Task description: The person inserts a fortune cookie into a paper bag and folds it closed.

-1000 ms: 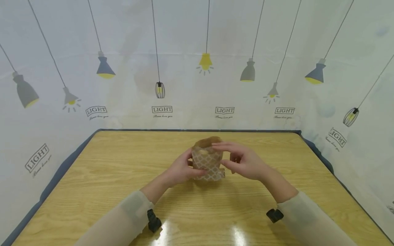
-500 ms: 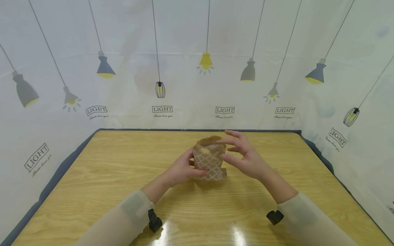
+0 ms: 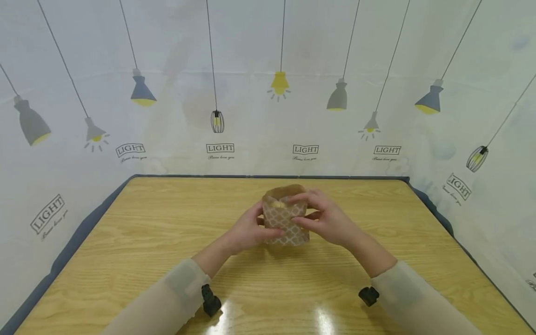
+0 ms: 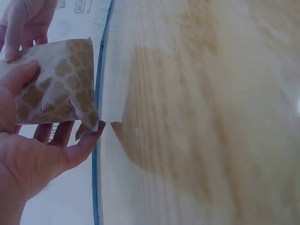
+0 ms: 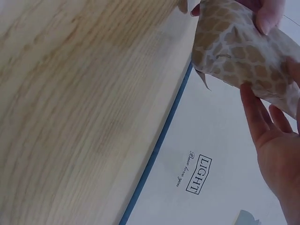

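A brown paper bag (image 3: 284, 224) with a white lattice pattern is held upright just above the middle of the table. Its mouth gapes at the top, and something pale yellow (image 3: 278, 204) shows inside; its kind is unclear. My left hand (image 3: 248, 230) grips the bag's left side, thumb across the front and fingers behind. On the other side, my right hand (image 3: 331, 219) holds the bag with its thumb on the front and a finger over the rim. In the right wrist view, other right fingers reach under the bag's edge (image 5: 239, 51). A folded corner (image 4: 86, 131) sticks out at the bottom.
The wooden table (image 3: 146, 260) spreads around the hands, with a dark blue edge (image 3: 201, 176) along its back and sides. Behind it hangs a pale cloth (image 3: 251, 107) printed with lamps. Black camera mounts (image 3: 211, 300) sit on both sleeves.
My right hand lifted its fingers off the bag's right side and spread them, then came back to take hold of that side and rim. My left hand keeps its grip.
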Motion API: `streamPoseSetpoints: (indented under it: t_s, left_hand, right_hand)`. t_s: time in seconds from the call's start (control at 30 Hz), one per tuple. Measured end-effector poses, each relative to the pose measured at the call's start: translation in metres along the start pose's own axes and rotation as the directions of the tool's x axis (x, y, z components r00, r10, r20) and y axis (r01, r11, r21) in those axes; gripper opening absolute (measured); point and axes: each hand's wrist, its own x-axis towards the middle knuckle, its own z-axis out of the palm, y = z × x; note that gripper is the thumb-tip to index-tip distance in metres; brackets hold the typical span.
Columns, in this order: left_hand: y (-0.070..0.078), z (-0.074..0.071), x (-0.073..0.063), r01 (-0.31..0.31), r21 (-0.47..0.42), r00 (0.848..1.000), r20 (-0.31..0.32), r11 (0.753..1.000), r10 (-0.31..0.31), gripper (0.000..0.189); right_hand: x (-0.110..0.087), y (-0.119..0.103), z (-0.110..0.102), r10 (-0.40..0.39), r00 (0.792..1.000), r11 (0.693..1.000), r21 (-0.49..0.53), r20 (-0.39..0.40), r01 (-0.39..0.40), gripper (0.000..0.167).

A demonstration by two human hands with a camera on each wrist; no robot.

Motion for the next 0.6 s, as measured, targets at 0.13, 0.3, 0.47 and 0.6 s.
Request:
streamPoseSetpoints:
  t_s: [0.13, 0.3, 0.47, 0.6]
  left_hand:
    - [0.001, 0.002, 0.000, 0.015, -0.062, 1.000, 0.001, 0.998, -0.015, 0.073]
    - [0.006, 0.005, 0.001, -0.011, -0.152, 1.000, -0.031, 0.988, 0.006, 0.061]
    - [0.011, 0.007, 0.001, -0.011, -0.197, 0.998, -0.066, 0.980, -0.002, 0.052]
    - [0.013, 0.009, 0.000, 0.008, -0.232, 0.997, -0.073, 0.973, -0.026, 0.051]
  right_hand:
    - [0.000, 0.001, 0.003, -0.001, 0.999, 1.000, -0.027, -0.045, 0.000, 0.038]
    - [-0.001, 0.004, 0.005, -0.030, 0.996, 0.998, -0.057, -0.089, 0.025, 0.028]
    - [-0.001, 0.004, 0.005, -0.043, 0.995, 0.997, -0.065, -0.087, 0.038, 0.024]
    - [0.000, 0.004, 0.003, -0.023, 0.996, 1.000, -0.023, -0.082, 0.021, 0.034]
